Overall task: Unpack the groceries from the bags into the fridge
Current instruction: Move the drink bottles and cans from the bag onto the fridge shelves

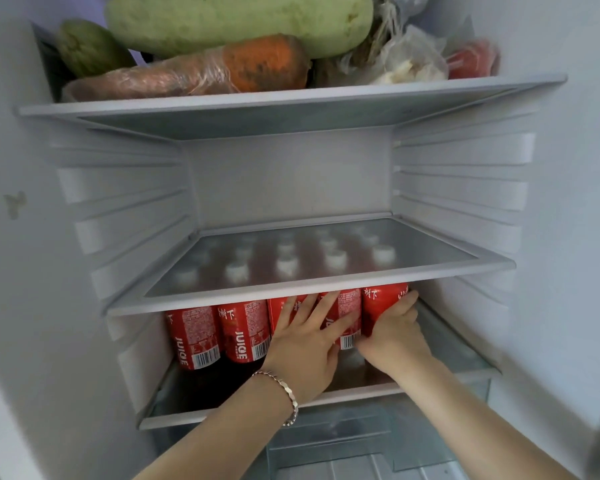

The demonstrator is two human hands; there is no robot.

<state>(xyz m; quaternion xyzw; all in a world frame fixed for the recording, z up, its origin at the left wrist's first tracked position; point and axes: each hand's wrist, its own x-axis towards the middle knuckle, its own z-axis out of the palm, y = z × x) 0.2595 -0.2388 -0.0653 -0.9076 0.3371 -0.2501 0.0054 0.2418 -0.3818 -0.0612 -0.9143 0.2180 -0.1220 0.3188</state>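
Observation:
Several red juice bottles [243, 336] with white caps stand in rows on the lower fridge shelf [174, 415]. My left hand [309, 337] lies with spread, straight fingers against the front of two middle bottles. My right hand [394, 332] curls around the rightmost front bottle [378, 303], thumb low on its left side. Both forearms reach in from below. No grocery bag is in view.
The glass middle shelf [492, 263] above the bottles carries nothing. The top shelf [291, 98] holds a wrapped carrot [257, 64], a large pale green gourd [239, 19], a green vegetable and plastic bags. A clear drawer [329, 441] sits under the lower shelf.

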